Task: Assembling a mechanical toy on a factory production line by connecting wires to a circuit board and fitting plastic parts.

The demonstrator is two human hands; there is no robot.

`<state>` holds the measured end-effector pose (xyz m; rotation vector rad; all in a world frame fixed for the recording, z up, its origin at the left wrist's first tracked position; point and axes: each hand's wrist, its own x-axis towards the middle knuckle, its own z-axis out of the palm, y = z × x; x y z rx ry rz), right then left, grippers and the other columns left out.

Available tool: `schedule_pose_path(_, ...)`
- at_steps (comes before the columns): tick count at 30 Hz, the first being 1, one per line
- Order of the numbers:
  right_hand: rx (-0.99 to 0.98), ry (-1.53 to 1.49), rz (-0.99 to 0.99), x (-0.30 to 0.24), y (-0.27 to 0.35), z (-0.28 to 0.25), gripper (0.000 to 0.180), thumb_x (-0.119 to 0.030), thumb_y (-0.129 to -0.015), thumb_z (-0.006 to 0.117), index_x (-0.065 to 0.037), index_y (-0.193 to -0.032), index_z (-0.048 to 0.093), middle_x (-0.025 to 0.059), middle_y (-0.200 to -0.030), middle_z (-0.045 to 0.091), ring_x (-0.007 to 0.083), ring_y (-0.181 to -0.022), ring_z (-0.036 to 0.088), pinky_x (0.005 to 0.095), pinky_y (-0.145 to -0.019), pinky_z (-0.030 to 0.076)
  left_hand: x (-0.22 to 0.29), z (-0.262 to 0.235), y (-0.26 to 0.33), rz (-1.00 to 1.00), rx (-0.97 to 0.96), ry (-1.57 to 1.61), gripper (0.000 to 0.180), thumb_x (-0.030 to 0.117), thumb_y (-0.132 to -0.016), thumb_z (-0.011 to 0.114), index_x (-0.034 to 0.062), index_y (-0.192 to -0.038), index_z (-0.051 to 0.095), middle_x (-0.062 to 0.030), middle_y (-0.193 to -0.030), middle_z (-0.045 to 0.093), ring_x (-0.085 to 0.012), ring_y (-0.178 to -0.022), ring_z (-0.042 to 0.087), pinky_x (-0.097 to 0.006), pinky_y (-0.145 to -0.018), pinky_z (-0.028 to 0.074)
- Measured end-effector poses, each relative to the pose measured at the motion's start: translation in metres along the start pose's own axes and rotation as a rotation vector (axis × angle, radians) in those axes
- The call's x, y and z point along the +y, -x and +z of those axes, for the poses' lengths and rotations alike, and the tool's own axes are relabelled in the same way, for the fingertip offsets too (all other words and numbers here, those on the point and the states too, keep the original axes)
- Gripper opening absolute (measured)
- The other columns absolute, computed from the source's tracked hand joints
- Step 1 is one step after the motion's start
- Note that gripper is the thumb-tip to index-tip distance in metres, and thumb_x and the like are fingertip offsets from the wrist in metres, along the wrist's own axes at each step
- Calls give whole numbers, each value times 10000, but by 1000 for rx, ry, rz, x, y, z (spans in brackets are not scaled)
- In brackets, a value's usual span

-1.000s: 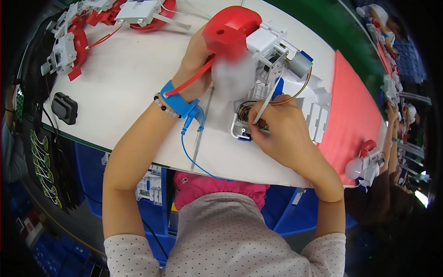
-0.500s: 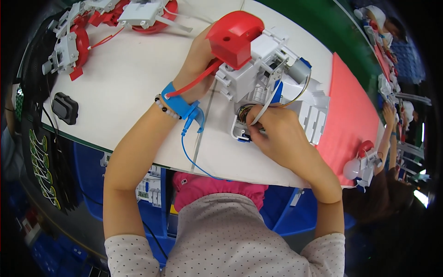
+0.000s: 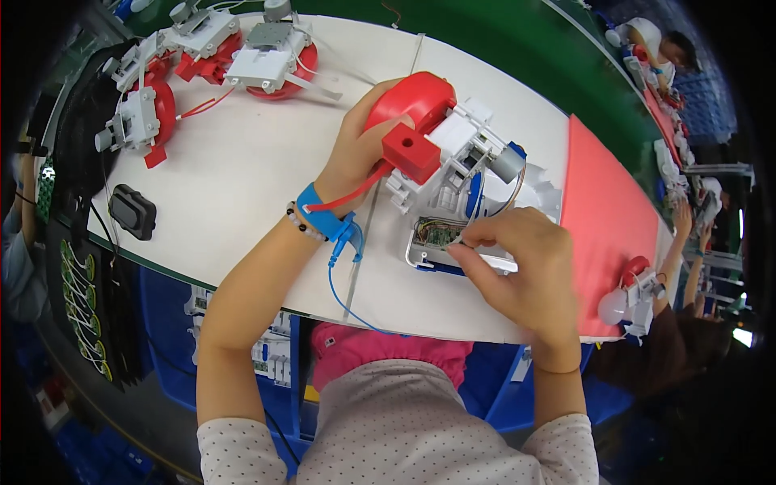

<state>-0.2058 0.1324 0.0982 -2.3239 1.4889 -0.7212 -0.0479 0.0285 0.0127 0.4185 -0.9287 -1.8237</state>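
My left hand point(image 3: 356, 149) is closed round a red and white plastic assembly point(image 3: 420, 105), holding it tilted above the table. A grey cylindrical motor point(image 3: 508, 164) sits on its right side, and a red flat cable point(image 3: 352, 194) hangs from it beside my wrist. Underneath lies a white housing point(image 3: 416, 257) with a green circuit board point(image 3: 440, 233) inside. Thumb and forefinger of my right hand point(image 3: 525, 263) pinch the end of a thin white cable over the board's right edge; the fingertips partly hide that end. A blue strap point(image 3: 323, 214) circles my left wrist.
Several similar red and white assemblies point(image 3: 267, 61) stand at the far left. Nearer are a black oval device point(image 3: 132, 212) and hanging looped wires point(image 3: 81, 311). A pink mat point(image 3: 606, 218) covers the table's right side, with another assembly point(image 3: 634, 299) at its edge. People work at the far right.
The held assembly has turned and sits lower in view, showing its red block. My right hand has drawn back to the right from inside the housing, uncovering the circuit board.
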Motion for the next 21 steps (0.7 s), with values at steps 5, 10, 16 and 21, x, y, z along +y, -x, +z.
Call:
schedule_pose_path(5,156,-131,7,-15,-6,10,200,-99,-635,709,-40,-785,591,90,-719,606,252,-632,581,296,-572,453,-8,1,-2,103,-135,-56,552,185,-712,582,-3,-1196,396,-112,-1151,472,-169,-1061,455,-282,-923,360)
schedule_pose_path(10,150,-243,69,-4,-5,11,215,-100,-624,730,-17,-765,590,69,-666,609,166,-576,595,250,-523,458,4,9,6,-90,-227,60,824,510,-741,549,43,-1322,199,-164,-1297,343,-241,-1210,346,-359,-1008,278)
schedule_pose_path(16,155,-381,278,16,-2,0,194,-64,-616,731,8,-700,572,60,-597,608,73,-427,513,183,-424,371,13,8,2,-162,-321,66,883,347,-675,687,47,-1337,186,-122,-1314,316,-231,-1213,338,-352,-999,295)
schedule_pose_path(21,124,-409,234,27,1,7,217,-121,-624,749,-10,-672,569,67,-580,608,111,-443,520,207,-449,383,22,-3,-3,43,-420,-222,847,254,-692,690,49,-1339,184,-114,-1324,288,-230,-1220,328,-348,-1001,299)
